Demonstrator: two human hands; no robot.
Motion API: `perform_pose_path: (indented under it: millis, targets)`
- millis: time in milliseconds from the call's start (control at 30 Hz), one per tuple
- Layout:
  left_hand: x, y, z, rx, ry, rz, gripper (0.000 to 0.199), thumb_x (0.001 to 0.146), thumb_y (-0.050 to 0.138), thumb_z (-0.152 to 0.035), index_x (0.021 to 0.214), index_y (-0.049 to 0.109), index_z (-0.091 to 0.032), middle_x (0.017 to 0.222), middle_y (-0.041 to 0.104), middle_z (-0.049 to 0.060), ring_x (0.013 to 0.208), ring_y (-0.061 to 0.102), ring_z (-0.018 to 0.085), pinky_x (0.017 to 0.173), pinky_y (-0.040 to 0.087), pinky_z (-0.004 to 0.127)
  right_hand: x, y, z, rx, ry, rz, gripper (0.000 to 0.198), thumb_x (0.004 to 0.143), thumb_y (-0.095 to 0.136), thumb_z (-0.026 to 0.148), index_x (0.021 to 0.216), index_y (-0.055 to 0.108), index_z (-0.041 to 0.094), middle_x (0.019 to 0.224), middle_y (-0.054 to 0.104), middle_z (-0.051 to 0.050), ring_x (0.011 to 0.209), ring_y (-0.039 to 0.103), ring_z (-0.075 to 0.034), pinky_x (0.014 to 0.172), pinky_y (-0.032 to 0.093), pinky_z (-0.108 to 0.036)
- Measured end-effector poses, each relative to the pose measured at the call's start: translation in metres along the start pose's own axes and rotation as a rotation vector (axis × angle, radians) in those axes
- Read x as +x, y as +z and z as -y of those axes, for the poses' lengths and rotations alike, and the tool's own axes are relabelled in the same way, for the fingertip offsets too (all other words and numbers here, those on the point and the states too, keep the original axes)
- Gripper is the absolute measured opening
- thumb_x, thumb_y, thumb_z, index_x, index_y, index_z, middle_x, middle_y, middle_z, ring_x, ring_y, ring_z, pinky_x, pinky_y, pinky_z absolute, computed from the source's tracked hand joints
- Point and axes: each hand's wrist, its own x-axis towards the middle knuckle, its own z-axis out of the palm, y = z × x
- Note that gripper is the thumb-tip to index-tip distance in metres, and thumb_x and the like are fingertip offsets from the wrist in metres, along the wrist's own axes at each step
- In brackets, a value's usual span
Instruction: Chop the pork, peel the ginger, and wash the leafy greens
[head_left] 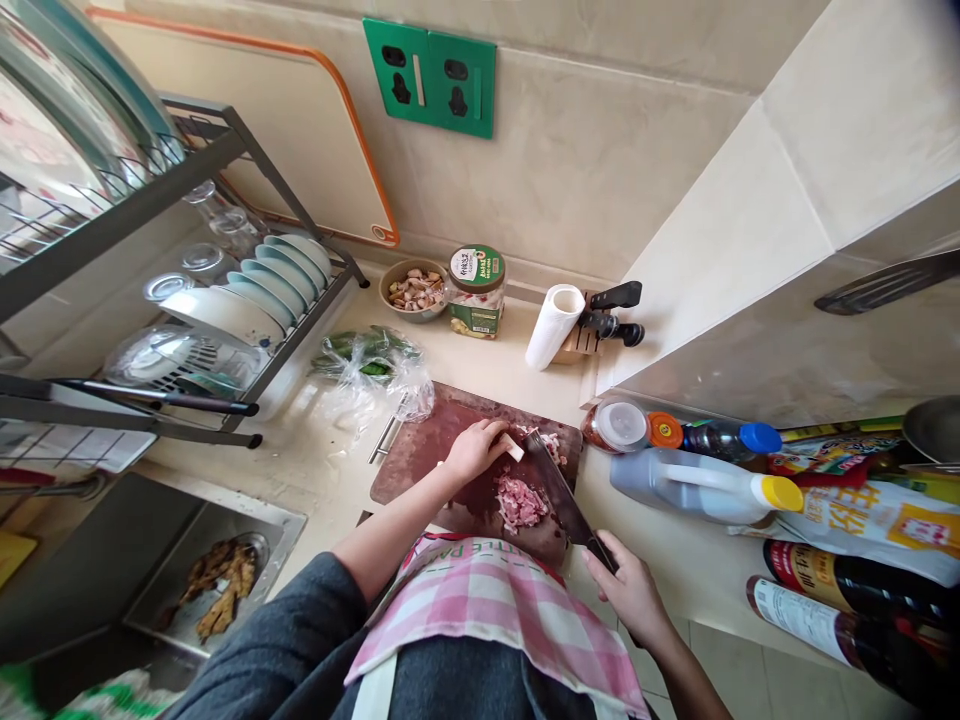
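My right hand is wrapped round the black handle of a kitchen knife, whose broad dark blade reaches across the cutting board. With fingers curled, my left hand holds a pale, whitish piece of food on the board, close to the blade's left side. Its exact kind cannot be made out. Nearer my body lies a heap of chopped pink meat, left of the blade. More small pale pink bits are scattered beyond the blade, at the board's far right.
Behind the board stand a bowl of chopped pieces, a green-lidded jar, a paper roll and a knife block. Bagged green vegetables lie left. Bottles line the right; a dish rack and sink are left.
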Motion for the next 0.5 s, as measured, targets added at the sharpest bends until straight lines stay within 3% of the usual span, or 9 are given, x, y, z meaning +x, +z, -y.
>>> perform_pose_path:
  millis: [67, 167, 500]
  targets:
    - [-0.005, 0.005, 0.002, -0.066, 0.098, -0.051, 0.024, 0.087, 0.048, -0.034, 0.103, 0.06, -0.021, 0.103, 0.059, 0.007, 0.099, 0.054, 0.018, 0.089, 0.044, 0.03, 0.0, 0.001, 0.0, -0.017, -0.014, -0.004, 0.042, 0.077, 0.047, 0.052, 0.102, 0.055, 0.018, 0.055, 0.045, 0.007, 0.042, 0.045, -0.01, 0.042, 0.037, -0.021]
    - [-0.01, 0.01, 0.003, -0.13, 0.204, -0.01, 0.021, 0.087, 0.048, -0.031, 0.097, 0.065, -0.023, 0.101, 0.058, 0.005, 0.097, 0.052, 0.017, 0.09, 0.043, 0.03, 0.001, 0.001, 0.001, -0.06, -0.032, -0.01, 0.043, 0.079, 0.045, 0.051, 0.104, 0.054, 0.018, 0.051, 0.042, 0.008, 0.041, 0.045, -0.01, 0.042, 0.037, -0.021]
    - [-0.001, 0.02, 0.004, -0.165, 0.153, -0.034, 0.026, 0.088, 0.045, -0.025, 0.085, 0.071, -0.023, 0.091, 0.057, 0.002, 0.095, 0.051, 0.015, 0.09, 0.04, 0.027, 0.002, -0.022, 0.033, -0.276, -0.221, 0.022, 0.031, 0.086, 0.039, 0.047, 0.095, 0.052, 0.02, 0.056, 0.044, 0.006, 0.045, 0.041, -0.009, 0.043, 0.03, -0.019]
